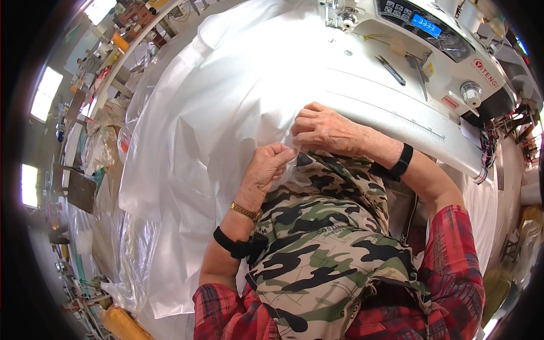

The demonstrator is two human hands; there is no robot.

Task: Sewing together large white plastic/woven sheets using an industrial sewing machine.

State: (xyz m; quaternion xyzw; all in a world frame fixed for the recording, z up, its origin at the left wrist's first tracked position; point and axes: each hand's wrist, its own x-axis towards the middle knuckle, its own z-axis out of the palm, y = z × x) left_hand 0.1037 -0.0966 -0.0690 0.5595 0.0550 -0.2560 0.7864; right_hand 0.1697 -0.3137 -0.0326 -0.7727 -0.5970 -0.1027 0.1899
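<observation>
White, translucent sheeting (187, 130) spreads over the left part of the sewing table and hangs down its near side. At its right edge, just above my lap, both hands meet. My left hand (268, 164) pinches the sheeting's edge between thumb and fingers. Close above and to the right, my right hand (326, 129) is closed with curled fingers on the same edge; its fingertips are partly hidden. Beyond them stands a white sewing machine (453, 56), its needle area (345, 21) at the top of the view. A camouflage apron (334, 238) covers my lap.
Tweezers (391, 70) lie on the machine bed, near another slim metal tool (418, 76). A printed ruler scale (416, 124) runs along the table's near edge. At the far left is a cluttered workbench (122, 62), with clear plastic sheeting (133, 255) lower down.
</observation>
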